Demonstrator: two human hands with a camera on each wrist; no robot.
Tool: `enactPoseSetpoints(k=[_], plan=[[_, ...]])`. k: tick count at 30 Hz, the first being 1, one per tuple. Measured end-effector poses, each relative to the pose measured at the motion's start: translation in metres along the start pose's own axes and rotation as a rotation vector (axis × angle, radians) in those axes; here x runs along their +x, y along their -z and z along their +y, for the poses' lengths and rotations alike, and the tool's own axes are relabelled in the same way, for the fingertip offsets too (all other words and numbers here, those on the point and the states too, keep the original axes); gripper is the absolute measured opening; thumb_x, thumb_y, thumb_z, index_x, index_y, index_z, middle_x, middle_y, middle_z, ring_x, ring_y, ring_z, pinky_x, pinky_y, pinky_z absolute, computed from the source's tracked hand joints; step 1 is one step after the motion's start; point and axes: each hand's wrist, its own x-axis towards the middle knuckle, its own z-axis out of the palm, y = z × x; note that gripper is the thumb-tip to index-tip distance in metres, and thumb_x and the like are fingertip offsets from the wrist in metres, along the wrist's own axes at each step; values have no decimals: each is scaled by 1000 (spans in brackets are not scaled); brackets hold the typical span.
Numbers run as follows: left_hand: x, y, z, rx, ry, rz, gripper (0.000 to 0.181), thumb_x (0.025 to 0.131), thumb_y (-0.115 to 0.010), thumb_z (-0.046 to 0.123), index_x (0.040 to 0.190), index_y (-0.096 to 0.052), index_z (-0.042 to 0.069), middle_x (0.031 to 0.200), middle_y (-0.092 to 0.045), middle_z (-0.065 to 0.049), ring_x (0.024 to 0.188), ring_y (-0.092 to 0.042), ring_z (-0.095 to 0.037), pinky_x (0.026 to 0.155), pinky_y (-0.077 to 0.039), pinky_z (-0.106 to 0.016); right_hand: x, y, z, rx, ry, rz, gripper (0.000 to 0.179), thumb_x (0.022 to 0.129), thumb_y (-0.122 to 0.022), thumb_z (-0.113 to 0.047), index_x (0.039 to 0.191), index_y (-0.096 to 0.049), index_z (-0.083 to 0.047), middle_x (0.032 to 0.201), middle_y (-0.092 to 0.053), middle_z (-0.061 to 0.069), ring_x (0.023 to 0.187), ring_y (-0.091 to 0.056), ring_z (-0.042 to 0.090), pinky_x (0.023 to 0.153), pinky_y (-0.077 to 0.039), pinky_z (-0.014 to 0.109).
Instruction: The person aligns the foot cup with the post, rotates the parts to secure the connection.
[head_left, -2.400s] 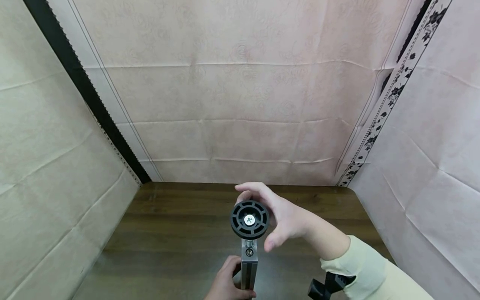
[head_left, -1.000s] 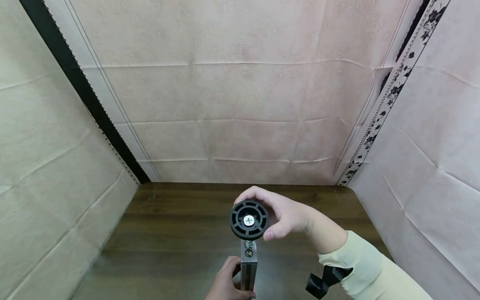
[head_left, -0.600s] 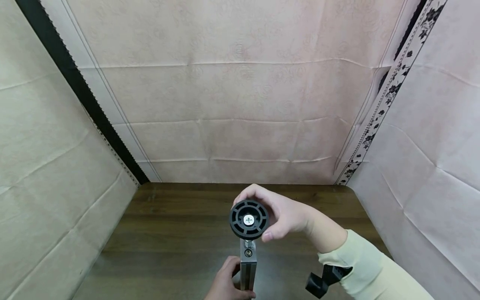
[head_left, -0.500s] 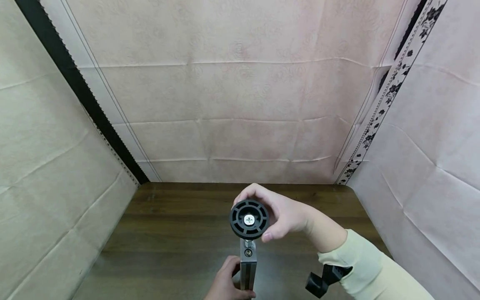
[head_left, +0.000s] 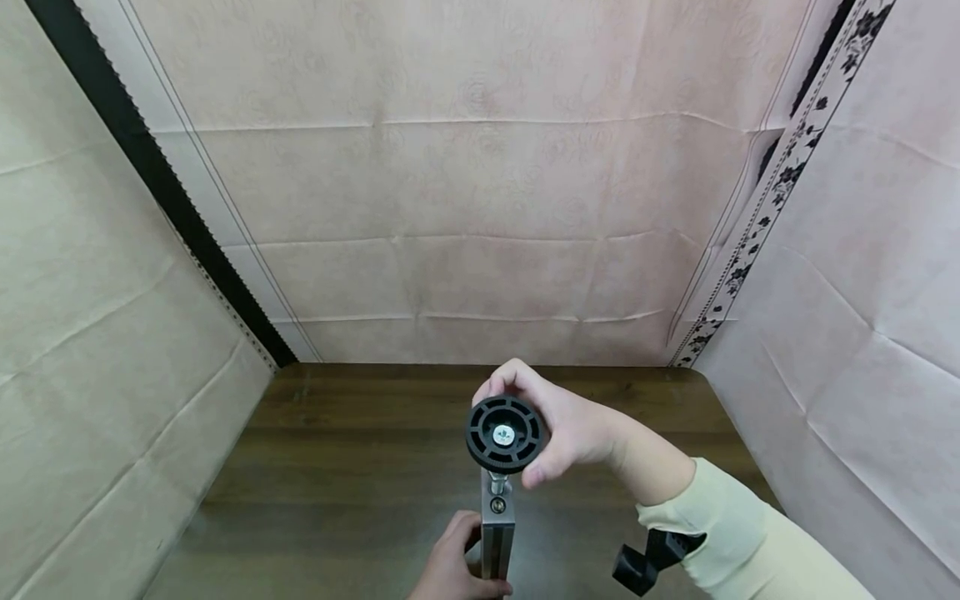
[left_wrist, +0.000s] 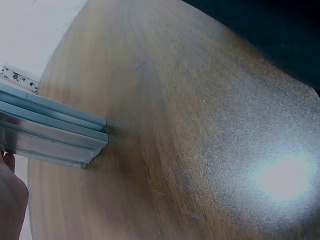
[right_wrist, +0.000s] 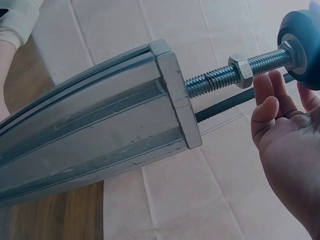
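Note:
An aluminium profile stands upright, with my left hand gripping its side. Its lower end is close over the wooden table in the left wrist view. A round black levelling foot with a cross-head screw in its middle tops the profile. My right hand holds the foot's rim, thumb on the near side and fingers curled behind. In the right wrist view, a threaded rod with a hex nut joins the foot to the profile's end plate. A length of the rod shows between plate and nut.
The brown wooden table lies beneath both hands. Pale cloth hangs behind and on both sides, with a black strip at left and a floral border at right. A black wrist mount sits on the right sleeve.
My right hand's loosely spread fingers have closed onto the foot's rim. Since half a second ago, the foot has shifted slightly right and up. The left hand keeps its hold on the profile.

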Motion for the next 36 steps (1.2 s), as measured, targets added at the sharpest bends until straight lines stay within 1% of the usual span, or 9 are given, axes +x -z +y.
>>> enactPoseSetpoints(k=[5, 9, 13, 17, 21, 24, 27, 32, 36], plan=[[-1, -3, 0, -5, 2, 5, 63, 55, -88, 38, 109, -57, 30, 111, -48, 6, 110, -52, -25, 90, -41, -54, -2, 0, 1, 6, 11, -3, 69, 76, -77, -30, 115, -28, -1, 118, -43, 15, 103, -51, 20, 88, -44, 33], [-3, -4, -1, -2, -33, 13, 63, 55, -88, 39, 110, -57, 31, 112, -48, 8, 110, -52, -24, 91, -42, -52, -3, 0, 2, -2, 27, -8, 70, 77, -76, -31, 116, -27, -1, 119, -43, 15, 103, -51, 20, 89, -44, 33], [-5, -2, -1, -7, -33, 15, 63, 56, -88, 38, 109, -56, 30, 112, -49, 8, 110, -53, -23, 91, -41, -52, -2, -1, 4, -36, 34, -17, 81, 77, -74, -39, 128, -25, 0, 121, -42, 15, 108, -48, 23, 91, -43, 36], [-6, -1, -1, 10, -37, 13, 62, 56, -87, 40, 109, -56, 31, 111, -49, 9, 109, -53, -22, 91, -42, -50, -4, 1, 4, -72, 32, -25, 95, 76, -71, -48, 140, -19, -2, 124, -40, 20, 113, -45, 27, 91, -44, 38], [-5, -2, -1, 10, -38, 10, 62, 56, -87, 39, 109, -56, 30, 112, -48, 9, 109, -53, -22, 90, -42, -52, -4, 3, 4, -79, 16, -31, 95, 76, -72, -49, 142, -21, -3, 124, -40, 26, 115, -45, 27, 92, -43, 38], [-4, -2, -1, 6, -16, 11, 62, 56, -88, 38, 108, -56, 29, 112, -48, 8, 109, -53, -23, 90, -41, -54, -4, 6, 5, -79, 16, -45, 92, 76, -71, -48, 141, -25, -2, 122, -40, 28, 114, -46, 26, 91, -43, 38], [-3, -2, 0, 6, 10, 10, 63, 55, -88, 39, 109, -56, 30, 112, -48, 9, 109, -52, -23, 90, -40, -55, -3, 9, 5, -62, 15, -67, 89, 77, -71, -48, 141, -27, -3, 123, -42, 24, 114, -47, 26, 91, -43, 38], [-2, -1, 0, 10, 10, 5, 63, 55, -88, 39, 109, -56, 29, 112, -48, 8, 109, -51, -24, 90, -40, -56, -1, 14, 3, 23, -4, -133, 84, 80, -69, -46, 143, -28, -10, 129, -42, 14, 115, -47, 25, 91, -44, 41], [-1, 0, 0, 10, 6, -2, 62, 56, -87, 39, 108, -56, 28, 112, -47, 8, 110, -51, -25, 91, -40, -56, 3, 18, 1, 93, -19, -205, 80, 82, -66, -44, 144, -27, -12, 130, -39, 19, 115, -47, 25, 92, -43, 42]])
